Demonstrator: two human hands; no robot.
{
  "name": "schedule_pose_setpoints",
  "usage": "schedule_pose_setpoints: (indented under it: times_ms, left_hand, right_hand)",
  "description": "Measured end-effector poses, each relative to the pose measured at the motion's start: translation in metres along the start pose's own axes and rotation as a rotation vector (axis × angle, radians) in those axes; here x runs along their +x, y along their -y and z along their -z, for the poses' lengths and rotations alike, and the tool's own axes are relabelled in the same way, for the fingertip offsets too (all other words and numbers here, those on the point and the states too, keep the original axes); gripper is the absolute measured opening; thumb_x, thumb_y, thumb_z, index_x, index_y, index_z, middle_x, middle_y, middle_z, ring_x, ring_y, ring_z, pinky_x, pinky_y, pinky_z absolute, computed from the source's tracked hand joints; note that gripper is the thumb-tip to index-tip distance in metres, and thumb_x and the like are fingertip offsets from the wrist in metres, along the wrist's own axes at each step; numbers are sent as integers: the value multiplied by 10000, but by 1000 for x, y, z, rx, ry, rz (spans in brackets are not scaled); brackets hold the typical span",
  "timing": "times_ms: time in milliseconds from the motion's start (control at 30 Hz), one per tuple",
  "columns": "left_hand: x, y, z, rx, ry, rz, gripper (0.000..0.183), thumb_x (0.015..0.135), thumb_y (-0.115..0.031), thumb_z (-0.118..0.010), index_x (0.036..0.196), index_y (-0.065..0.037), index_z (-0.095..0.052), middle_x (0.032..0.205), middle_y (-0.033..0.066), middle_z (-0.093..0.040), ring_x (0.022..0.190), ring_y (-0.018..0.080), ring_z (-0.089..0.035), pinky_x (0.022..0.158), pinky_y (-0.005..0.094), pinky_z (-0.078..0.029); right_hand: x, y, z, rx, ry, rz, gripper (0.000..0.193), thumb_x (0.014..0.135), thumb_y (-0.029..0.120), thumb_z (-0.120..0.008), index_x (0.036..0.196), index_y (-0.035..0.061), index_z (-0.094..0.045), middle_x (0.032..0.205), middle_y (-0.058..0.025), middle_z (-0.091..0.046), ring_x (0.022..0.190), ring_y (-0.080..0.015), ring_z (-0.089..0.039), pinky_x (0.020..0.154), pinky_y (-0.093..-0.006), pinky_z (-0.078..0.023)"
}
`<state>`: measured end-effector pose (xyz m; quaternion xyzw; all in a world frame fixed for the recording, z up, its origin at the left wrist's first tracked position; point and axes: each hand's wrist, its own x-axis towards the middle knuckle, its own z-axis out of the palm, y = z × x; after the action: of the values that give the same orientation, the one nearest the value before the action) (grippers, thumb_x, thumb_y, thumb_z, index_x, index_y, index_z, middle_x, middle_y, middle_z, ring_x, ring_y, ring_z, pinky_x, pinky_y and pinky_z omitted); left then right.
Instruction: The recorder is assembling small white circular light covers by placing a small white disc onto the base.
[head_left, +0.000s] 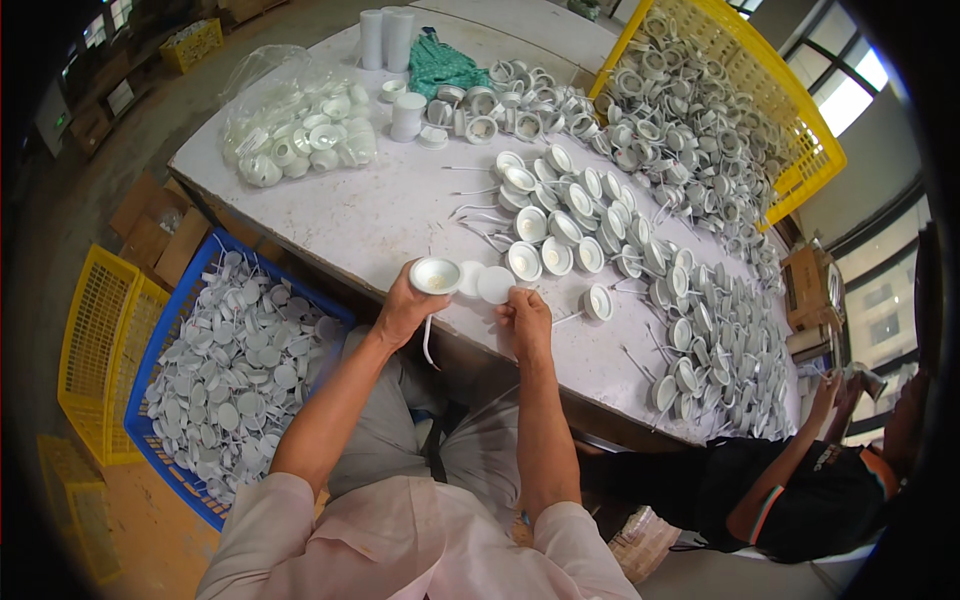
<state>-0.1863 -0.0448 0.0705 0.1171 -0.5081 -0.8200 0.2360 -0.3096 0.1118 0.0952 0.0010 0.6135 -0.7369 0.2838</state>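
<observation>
Cup [437,276] left of disc [495,286] near table [400,215] edge; crate [148,440] left; bag [272,78] behind on table, seemingly holding parts [326,137].

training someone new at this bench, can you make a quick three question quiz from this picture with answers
1. What does the left hand hold?
2. True or false: the blue basket stands on the person's left.
3. The right hand pinches: A) a yellow crate; B) a flat white disc; C) a green cloth.

Key: 1. A round white cup-shaped part, with a white wire hanging below. 2. True. 3. B.
</observation>
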Motion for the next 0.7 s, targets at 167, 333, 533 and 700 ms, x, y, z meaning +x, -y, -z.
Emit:
schedule_pose_setpoints:
  times_ms: [167,333,533,700]
  left_hand:
    - [-37,-11,-13,-117,-37,-39,554,785,87,-629,1273,3,-380,1135,147,-574,1005,263,-642,667,294,-570]
    - [-61,-9,-28,-108,-5,58,583,765,106,-632,1271,2,-360,1055,147,-601,843,234,-679,510,247,-508]
    - [-67,-4,-36,-80,45,166,678,758,99,-658,1335,-26,-324,1095,123,-582,806,205,-669,509,234,-508]
    - [-67,3,-46,-79,41,135,683,762,82,-676,1345,-51,-348,1073,103,-595,784,179,-680,439,178,-408]
  right_hand:
    - [-7,0,9,149,8,60,99,885,83,-585,956,24,-551,741,-41,-590,605,-103,-552,507,-228,-461]
    - [-14,-6,20,156,12,69,121,894,86,-569,991,16,-545,741,-38,-564,634,-114,-534,525,-252,-456]
    - [-18,-22,44,292,60,-1,130,930,162,-570,940,36,-540,746,-27,-567,621,-100,-525,571,-214,-428]
    - [-33,-18,52,260,-12,14,117,933,166,-570,930,53,-541,763,-28,-586,627,-91,-530,549,-215,-416]
